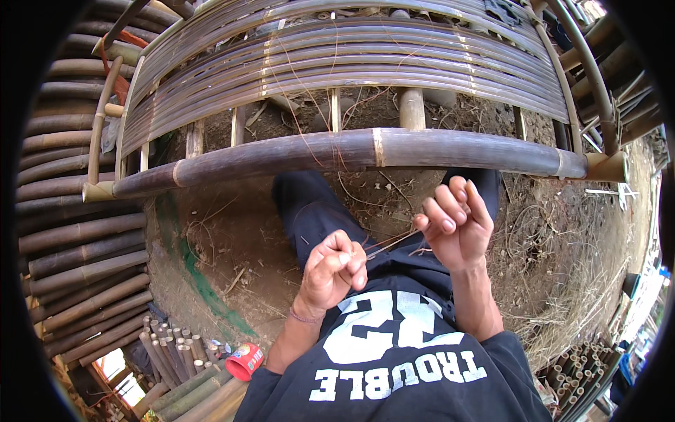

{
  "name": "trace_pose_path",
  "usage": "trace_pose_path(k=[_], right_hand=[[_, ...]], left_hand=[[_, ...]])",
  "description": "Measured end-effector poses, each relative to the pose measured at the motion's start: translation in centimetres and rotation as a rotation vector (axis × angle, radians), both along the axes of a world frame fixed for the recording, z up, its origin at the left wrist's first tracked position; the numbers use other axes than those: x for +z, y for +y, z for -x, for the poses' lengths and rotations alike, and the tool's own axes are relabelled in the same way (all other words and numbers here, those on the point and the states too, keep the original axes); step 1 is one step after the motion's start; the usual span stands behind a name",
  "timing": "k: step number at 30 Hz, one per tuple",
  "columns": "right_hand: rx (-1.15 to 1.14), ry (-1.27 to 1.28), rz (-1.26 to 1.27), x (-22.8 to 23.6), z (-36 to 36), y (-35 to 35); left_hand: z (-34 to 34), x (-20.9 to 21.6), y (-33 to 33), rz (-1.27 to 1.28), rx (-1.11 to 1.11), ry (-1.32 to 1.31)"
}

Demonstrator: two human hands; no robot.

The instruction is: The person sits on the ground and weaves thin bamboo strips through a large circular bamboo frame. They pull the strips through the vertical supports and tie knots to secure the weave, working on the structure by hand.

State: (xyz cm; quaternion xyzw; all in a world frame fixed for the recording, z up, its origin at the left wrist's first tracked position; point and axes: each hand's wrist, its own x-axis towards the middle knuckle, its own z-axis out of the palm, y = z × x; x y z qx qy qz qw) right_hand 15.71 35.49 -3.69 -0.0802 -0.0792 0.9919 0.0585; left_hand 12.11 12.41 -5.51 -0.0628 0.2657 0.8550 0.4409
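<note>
My left hand (pixel 333 269) is closed in front of my shirt, its thumb and fingers pinched on thin reddish-brown strands (pixel 391 244). These run across to my right hand (pixel 457 221), which is raised a little higher with curled fingers and seems to grip the other end. Whether the strands are wire or cord, I cannot tell. Beyond both hands lies the thick dark bamboo pole (pixel 281 153) at the front of a bamboo frame. Similar loose strands (pixel 333 105) hang over its slats and the pole. Neither hand touches the frame.
Narrow bamboo slats (pixel 422 70) fill the frame. Stacked bamboo poles (pixel 84 232) line the left side. At the lower left, a red container (pixel 244 361) stands near short cut bamboo pieces (pixel 179 346). Dry straw (pixel 569 302) covers ground on the right, near bundled bamboo tubes (pixel 578 373).
</note>
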Motion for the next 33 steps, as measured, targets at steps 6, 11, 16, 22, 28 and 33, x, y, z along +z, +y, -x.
trace_pose_path(k=[6, 11, 16, 22, 28, 33], right_hand=[[-0.030, -0.285, -0.144, -1.7, 1.1, 3.2], [-0.086, -0.346, -0.123, -3.2, 0.2, 3.9], [-0.151, -0.392, -0.570, 1.0, -1.7, 2.2], [0.113, -0.281, -0.532, -1.3, -8.2, 7.1], [-0.231, -0.286, -0.301, -1.8, -9.7, 10.3], [-0.532, -0.834, -1.007, -1.4, -13.1, 18.1]], left_hand=[[-3.5, 0.2, 1.8, -0.007, -0.233, -0.136], [-2.2, -2.0, 1.1, 0.273, -0.352, 0.230], [1.1, -2.1, 0.6, 0.451, 0.099, 0.269], [3.0, -2.3, -1.1, 0.046, 0.191, -0.015], [4.8, -1.9, -6.2, -0.037, -0.162, -0.224], [8.6, -1.1, -15.7, 1.019, -0.573, 0.487]])
